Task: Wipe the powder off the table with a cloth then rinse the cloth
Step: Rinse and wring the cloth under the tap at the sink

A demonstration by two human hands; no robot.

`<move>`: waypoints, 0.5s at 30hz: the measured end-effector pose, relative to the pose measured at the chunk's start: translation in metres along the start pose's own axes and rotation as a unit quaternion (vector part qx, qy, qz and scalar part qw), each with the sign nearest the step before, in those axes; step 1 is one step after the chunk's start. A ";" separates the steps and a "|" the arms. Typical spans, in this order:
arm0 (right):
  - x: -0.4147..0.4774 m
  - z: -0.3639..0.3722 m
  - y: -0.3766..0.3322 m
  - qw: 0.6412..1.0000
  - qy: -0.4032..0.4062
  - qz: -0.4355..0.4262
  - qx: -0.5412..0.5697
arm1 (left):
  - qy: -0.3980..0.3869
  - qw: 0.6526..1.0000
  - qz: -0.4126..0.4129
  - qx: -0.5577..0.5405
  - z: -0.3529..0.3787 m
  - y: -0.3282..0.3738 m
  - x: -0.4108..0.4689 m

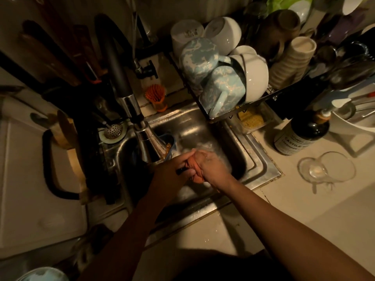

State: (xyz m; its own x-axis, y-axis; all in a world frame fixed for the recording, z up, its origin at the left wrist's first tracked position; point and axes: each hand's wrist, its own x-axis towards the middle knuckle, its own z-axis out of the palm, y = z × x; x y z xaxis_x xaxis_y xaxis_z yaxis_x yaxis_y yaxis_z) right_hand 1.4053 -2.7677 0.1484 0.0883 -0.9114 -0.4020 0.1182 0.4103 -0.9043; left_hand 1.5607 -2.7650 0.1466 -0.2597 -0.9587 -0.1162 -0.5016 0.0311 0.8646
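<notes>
Dim kitchen light falls on a pale countertop with a small stainless steel sink let into it; both of the person's arms reach from the bottom edge of the view into the basin. An orange-brown cloth is bunched between the two hands just over the basin, beside the chrome spray head of the dark faucet; the left hand is clenched around the left part of the wad, and the right hand is closed over its right part, so that the hands press together with the cloth pinched between them; a tail of the cloth hangs below the right wrist. Whether water is running cannot be told, though the basin floor looks wet and blurred around the hands. Behind the sink an orange brush stands on the ledge; a wire dish rack on the far right rim holds blue marbled mugs and white bowls turned on their sides. On the counter to the right stand a dark soap bottle with a pump and, nearer, a clear glass cup. A perforated sink strainer rests on the left rim.
</notes>
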 end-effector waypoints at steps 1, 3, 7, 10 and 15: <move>0.003 0.000 0.000 0.999 0.012 -0.013 -0.036 | -0.006 1.000 -0.014 -0.022 0.001 0.000 -0.002; 0.005 0.003 -0.003 0.993 0.019 -0.043 -0.112 | -0.036 0.995 -0.043 -0.080 0.003 0.003 -0.004; 0.016 0.002 0.009 0.992 0.052 -0.004 -0.116 | -0.052 0.995 -0.065 -0.058 0.012 0.006 -0.002; 0.025 0.005 0.016 0.994 0.050 0.058 -0.072 | -0.031 0.997 -0.055 -0.034 0.012 0.020 0.005; 0.022 0.000 0.009 0.975 -0.053 0.209 0.060 | 0.012 0.997 -0.049 0.052 0.009 0.022 0.011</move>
State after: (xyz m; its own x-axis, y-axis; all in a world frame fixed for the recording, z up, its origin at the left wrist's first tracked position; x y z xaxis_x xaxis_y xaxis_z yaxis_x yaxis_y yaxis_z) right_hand 1.4083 -2.7846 0.1312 0.2539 -0.6586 -0.7083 0.1651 0.7511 -0.6392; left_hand 1.5393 -2.7727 0.1598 -0.1848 -0.9652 -0.1852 -0.6077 -0.0359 0.7934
